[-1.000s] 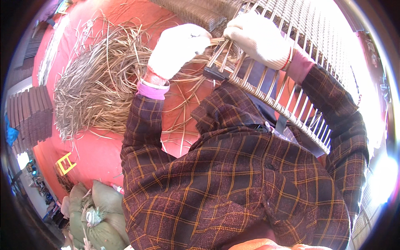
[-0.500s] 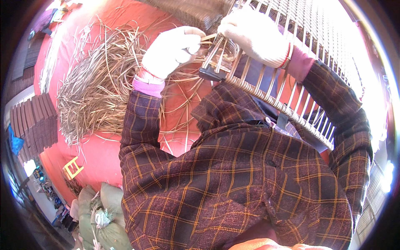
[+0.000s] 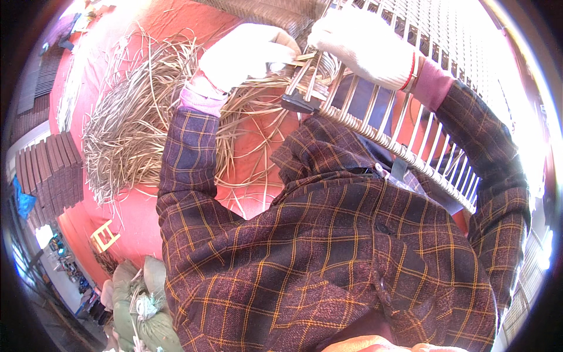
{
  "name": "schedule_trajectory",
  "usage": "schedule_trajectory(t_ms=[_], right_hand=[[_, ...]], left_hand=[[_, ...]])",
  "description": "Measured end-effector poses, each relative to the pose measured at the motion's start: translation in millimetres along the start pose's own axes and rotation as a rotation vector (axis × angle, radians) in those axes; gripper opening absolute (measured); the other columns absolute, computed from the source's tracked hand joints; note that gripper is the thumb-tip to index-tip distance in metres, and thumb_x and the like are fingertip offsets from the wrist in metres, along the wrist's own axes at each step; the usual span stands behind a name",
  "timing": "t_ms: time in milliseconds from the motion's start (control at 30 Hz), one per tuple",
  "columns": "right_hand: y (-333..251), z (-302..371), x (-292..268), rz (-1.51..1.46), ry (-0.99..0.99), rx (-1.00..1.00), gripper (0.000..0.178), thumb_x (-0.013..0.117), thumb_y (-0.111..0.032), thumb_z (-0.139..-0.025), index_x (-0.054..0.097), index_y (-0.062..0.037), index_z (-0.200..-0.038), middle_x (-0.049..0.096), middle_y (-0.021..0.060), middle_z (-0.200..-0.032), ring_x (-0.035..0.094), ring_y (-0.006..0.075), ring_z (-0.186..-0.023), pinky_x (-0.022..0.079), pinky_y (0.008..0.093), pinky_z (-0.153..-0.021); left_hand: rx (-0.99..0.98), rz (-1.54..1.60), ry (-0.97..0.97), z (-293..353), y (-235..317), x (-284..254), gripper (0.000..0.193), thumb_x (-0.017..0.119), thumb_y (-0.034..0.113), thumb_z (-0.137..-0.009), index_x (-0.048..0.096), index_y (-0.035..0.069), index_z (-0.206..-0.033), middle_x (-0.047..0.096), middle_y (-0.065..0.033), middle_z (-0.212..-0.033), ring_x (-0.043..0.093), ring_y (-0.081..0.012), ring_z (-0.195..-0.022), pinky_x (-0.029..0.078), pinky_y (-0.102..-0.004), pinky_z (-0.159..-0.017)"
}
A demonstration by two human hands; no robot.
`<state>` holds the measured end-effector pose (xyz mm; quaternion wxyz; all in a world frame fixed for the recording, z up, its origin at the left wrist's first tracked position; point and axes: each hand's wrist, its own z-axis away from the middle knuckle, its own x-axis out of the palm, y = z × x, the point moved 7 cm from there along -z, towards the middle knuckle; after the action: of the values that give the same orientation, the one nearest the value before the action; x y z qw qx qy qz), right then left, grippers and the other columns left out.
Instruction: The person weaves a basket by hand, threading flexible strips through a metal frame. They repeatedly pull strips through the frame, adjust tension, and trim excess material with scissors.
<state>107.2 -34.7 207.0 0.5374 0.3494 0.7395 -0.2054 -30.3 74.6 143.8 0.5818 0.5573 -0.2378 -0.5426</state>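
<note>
My left hand (image 3: pixel 249 56), in a white knit glove, pinches a thin tan rattan strip (image 3: pixel 304 57) at the corner of a wicker frame. My gloved right hand (image 3: pixel 365 48) is closed over the upper end of that wicker frame (image 3: pixel 375 134); its fingertips are partly hidden. The frame leans across my lap, with open bars near me and dense weave farther off, washed out by glare. A black foot cap (image 3: pixel 299 104) sits at its near left corner. Loose strips curl around the bars there.
A large heap of loose rattan strips (image 3: pixel 138 123) lies on a red cloth (image 3: pixel 141 226) to the left. Beyond are a stack of brown slatted pieces (image 3: pixel 50 170), a small yellow frame (image 3: pixel 105 236) and green sacks (image 3: pixel 135 311). Another person (image 3: pixel 61 29) shows at the far left.
My left hand has moved closer to the frame's corner with its fingers pointing right. My right hand has shifted slightly to the right.
</note>
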Motion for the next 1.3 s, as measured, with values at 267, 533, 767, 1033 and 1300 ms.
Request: schedule_trajectory(t_ms=[267,533,767,1033,1300], right_hand=[[8,-13,4,-0.008,-0.143,0.029,0.011,0.062,-0.022,-0.087,0.063,-0.0122,-0.090,0.064,0.0042,-0.090,0.067,0.0252,-0.088,0.054,0.0393,-0.077],[10,-9,-1,-0.088,-0.063,0.057,0.010,0.063,-0.018,-0.083,0.063,-0.0117,-0.091,0.064,0.0054,-0.090,0.066,0.0269,-0.087,0.054,0.0422,-0.076],[-7,18,-19,-0.093,0.032,0.280,0.027,0.075,-0.005,-0.088,0.074,-0.0057,-0.115,0.071,0.0122,-0.117,0.068,0.0331,-0.113,0.054,0.0426,-0.100],[-8,32,-5,-0.180,0.225,0.351,0.030,0.076,-0.008,-0.091,0.075,-0.0091,-0.121,0.073,0.0112,-0.120,0.068,0.0328,-0.116,0.054,0.0416,-0.101],[-3,30,7,-0.197,0.243,0.455,0.024,0.073,-0.015,-0.096,0.075,-0.0096,-0.119,0.073,0.0137,-0.119,0.069,0.0345,-0.111,0.055,0.0416,-0.098]], left_hand=[[-0.013,-0.048,0.057,10,7,0,0.027,0.071,0.033,-0.097,0.078,0.008,-0.106,0.069,0.0013,-0.085,0.063,-0.0078,-0.076,0.051,-0.0252,-0.064],[0.545,-0.259,0.205,18,42,10,0.020,0.070,0.016,-0.100,0.078,0.004,-0.114,0.078,-0.0095,-0.102,0.073,-0.0190,-0.085,0.059,-0.0320,-0.075],[0.503,-0.355,0.596,53,37,28,0.023,0.066,0.007,-0.102,0.073,-0.003,-0.121,0.077,-0.0162,-0.120,0.076,-0.0273,-0.104,0.061,-0.0344,-0.090],[0.409,-0.340,0.559,50,26,29,0.022,0.064,0.009,-0.101,0.074,0.001,-0.119,0.077,-0.0151,-0.117,0.076,-0.0277,-0.102,0.061,-0.0371,-0.089],[0.493,-0.549,0.338,43,33,24,0.027,0.063,0.009,-0.100,0.073,0.002,-0.124,0.076,-0.0142,-0.121,0.075,-0.0278,-0.108,0.059,-0.0348,-0.094]])
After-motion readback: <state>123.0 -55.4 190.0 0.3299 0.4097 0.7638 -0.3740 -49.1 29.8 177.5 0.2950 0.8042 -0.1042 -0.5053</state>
